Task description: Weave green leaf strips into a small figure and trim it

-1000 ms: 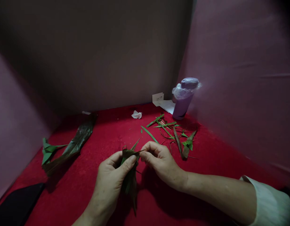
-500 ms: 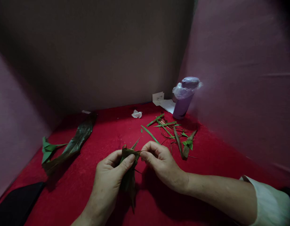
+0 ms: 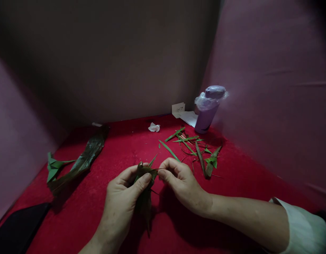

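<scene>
A dark green leaf (image 3: 143, 203), folded into a bundle, is gripped between the thumb and fingers of my left hand (image 3: 122, 195). One pointed end hangs down below the hand, and a thin green tip sticks up behind it. Against the bundle's right side, my right hand (image 3: 185, 185) is closed in a pinch on a thin brownish strand (image 3: 155, 169) at the leaf's upper edge. Its far end is hidden by the fingertips. The two hands are close together above the red cloth (image 3: 94, 211), and the palm side of the left hand is out of sight.
Cut green leaf strips (image 3: 169, 151) and brown scraps (image 3: 209, 169) lie beyond my right hand. A purple bin (image 3: 205, 120) lined with plastic stands behind them, near white cards (image 3: 178, 110) and crumpled tissue (image 3: 154, 127). At left are a long dark leaf (image 3: 87, 153), a folded green leaf (image 3: 54, 167) and a black flat object (image 3: 21, 225).
Both hands keep nearly the same place and grip. The left hand's fingers and the leaf's top fold have shifted slightly, and a thin strand now shows more clearly at the right fingertips.
</scene>
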Demonstrator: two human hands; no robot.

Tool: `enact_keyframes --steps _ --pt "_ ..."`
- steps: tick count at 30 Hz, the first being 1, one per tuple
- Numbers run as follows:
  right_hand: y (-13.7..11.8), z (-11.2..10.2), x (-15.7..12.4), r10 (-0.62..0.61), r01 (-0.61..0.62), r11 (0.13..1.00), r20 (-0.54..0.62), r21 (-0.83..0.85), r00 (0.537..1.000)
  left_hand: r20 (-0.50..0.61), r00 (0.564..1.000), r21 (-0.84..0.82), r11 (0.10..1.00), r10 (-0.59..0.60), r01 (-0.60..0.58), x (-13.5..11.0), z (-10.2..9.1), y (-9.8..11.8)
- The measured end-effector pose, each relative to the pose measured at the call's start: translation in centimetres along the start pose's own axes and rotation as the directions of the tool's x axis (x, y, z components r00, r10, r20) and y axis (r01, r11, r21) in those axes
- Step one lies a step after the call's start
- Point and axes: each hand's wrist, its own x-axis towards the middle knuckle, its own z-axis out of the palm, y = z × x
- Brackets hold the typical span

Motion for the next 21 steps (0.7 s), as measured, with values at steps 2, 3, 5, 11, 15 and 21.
enact_keyframes --steps 2,3,5,11,15,21 --pt "0.01 0.00 0.00 -0.006 0.006 1.000 -0.006 -0.001 1.000 0.000 1.000 0.007 1.000 0.005 -0.005 -0.04 0.03 0.03" --pt "-0.01 -0.01 0.01 -0.008 0.008 1.000 -0.008 -0.001 1.000 0.003 1.000 0.014 1.000 0.009 -0.009 -0.08 0.03 0.06" --pt "-0.06 -0.01 0.02 -0.014 0.014 1.000 -0.013 -0.001 1.000 0.006 1.000 0.027 0.999 0.018 -0.018 -0.15 0.04 0.15" --pt "-0.31 0.07 -0.02 -0.018 0.018 1.000 -0.033 0.024 0.999 0.011 1.000 0.065 0.998 0.013 -0.014 -0.06 0.06 0.24" --pt "-0.57 0.06 -0.11 -0.041 0.040 0.999 -0.044 -0.020 0.998 0.034 0.999 0.110 0.994 0.006 -0.009 0.14 -0.21 0.03" --pt "-0.33 -0.18 -0.12 -0.142 0.137 0.986 -0.048 -0.096 0.989 0.092 0.995 0.150 0.987 0.042 -0.055 0.02 -0.39 0.03"
